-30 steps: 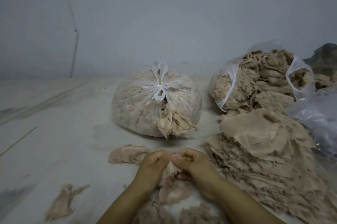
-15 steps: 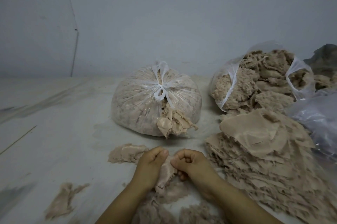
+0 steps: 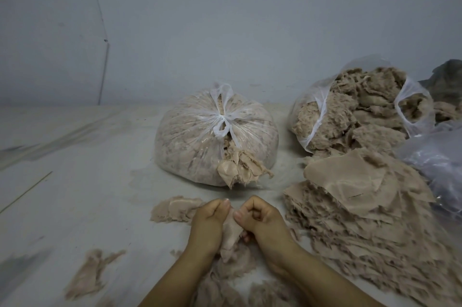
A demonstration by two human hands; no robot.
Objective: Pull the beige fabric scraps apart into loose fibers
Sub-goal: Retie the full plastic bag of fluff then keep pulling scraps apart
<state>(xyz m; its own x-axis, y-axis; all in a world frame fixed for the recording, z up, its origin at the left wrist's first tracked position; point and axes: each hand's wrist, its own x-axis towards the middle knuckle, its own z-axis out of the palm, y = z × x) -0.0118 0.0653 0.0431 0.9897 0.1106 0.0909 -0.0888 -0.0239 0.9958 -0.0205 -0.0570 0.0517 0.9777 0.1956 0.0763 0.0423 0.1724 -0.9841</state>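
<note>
A small beige fabric scrap (image 3: 230, 233) hangs between my two hands, low in the middle of the view. My left hand (image 3: 208, 225) pinches its top left edge with curled fingers. My right hand (image 3: 261, 221) grips the top right edge, knuckles up, thumb pressed on the cloth. Loose pulled fibers (image 3: 232, 269) lie under my wrists. To the right rises a big stack of flat beige scraps (image 3: 355, 206).
A tied clear bag of beige material (image 3: 215, 141) stands behind my hands, with scraps poking from a tear. An open bag of fluffy fibers (image 3: 350, 116) sits at the back right, a greyish plastic bag (image 3: 440, 164) beside it. Small fiber clumps (image 3: 175, 209) (image 3: 90, 274) lie on the pale floor.
My hands have drawn close together at the scrap's top edge, and the scrap now hangs lower and narrower between them. Nothing else moved.
</note>
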